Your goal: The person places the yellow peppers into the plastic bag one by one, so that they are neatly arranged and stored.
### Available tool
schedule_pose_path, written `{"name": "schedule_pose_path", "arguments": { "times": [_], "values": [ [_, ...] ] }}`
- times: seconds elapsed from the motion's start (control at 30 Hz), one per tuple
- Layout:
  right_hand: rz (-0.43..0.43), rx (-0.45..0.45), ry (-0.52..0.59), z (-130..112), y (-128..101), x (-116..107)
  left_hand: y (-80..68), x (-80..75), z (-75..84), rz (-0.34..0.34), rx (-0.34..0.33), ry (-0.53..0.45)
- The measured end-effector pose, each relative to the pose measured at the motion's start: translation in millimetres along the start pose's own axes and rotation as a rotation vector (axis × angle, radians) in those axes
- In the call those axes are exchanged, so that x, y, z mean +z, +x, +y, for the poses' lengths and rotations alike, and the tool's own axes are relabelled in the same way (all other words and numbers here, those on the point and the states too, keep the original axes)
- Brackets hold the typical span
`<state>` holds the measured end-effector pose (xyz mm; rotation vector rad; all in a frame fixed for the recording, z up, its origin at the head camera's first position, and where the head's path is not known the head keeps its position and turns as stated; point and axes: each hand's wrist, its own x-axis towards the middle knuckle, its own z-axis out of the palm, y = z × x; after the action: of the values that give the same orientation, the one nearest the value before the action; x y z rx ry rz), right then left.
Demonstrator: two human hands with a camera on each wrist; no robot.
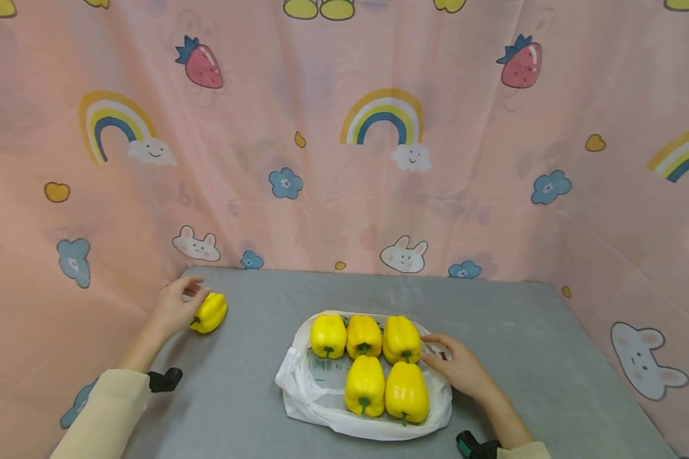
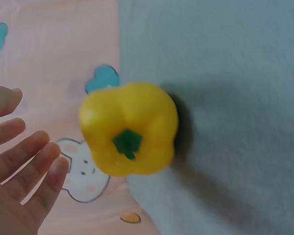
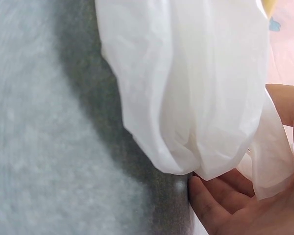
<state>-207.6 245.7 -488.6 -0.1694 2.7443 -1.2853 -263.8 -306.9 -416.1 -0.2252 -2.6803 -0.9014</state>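
Note:
My left hand (image 1: pixel 175 306) is beside a yellow bell pepper (image 1: pixel 209 313) at the table's far left corner. In the left wrist view the fingers (image 2: pixel 27 169) are extended, with a gap between them and the pepper (image 2: pixel 132 129), whose green stem faces the camera. A white plastic bag (image 1: pixel 301 408) lies spread with its mouth up, right of the table's middle. Several more yellow bell peppers (image 1: pixel 365 386) sit in it in two rows. My right hand (image 1: pixel 456 366) holds the bag's right side; in the right wrist view the white plastic (image 3: pixel 206 98) passes between thumb and fingers.
A grey cloth (image 1: pixel 235 389) covers the table. Pink printed curtains (image 1: pixel 344 210) rise along its back and both sides. Black straps with small devices (image 1: pixel 165 380) are on both wrists.

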Motion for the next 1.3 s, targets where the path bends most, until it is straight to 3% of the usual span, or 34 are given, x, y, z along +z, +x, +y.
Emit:
{"name": "schedule_pose_path", "arguments": {
  "times": [0.3,0.67,0.93,1.3],
  "values": [
    [0.0,-0.009,0.006,0.1,0.3,-0.4,-5.8,-2.4,-12.0,-0.058,-0.087,0.013],
    [0.001,0.002,-0.001,-0.6,-0.6,-0.1,-7.3,7.1,-23.8,-0.123,-0.203,0.008],
    [0.002,0.007,0.002,-0.3,-0.6,-0.9,-11.3,17.6,-26.4,-0.098,-0.162,0.023],
    [-0.008,0.019,0.0,-1.8,-0.4,-1.3,-15.7,22.7,-27.0,-0.116,-0.13,-0.007]
  ]
}}
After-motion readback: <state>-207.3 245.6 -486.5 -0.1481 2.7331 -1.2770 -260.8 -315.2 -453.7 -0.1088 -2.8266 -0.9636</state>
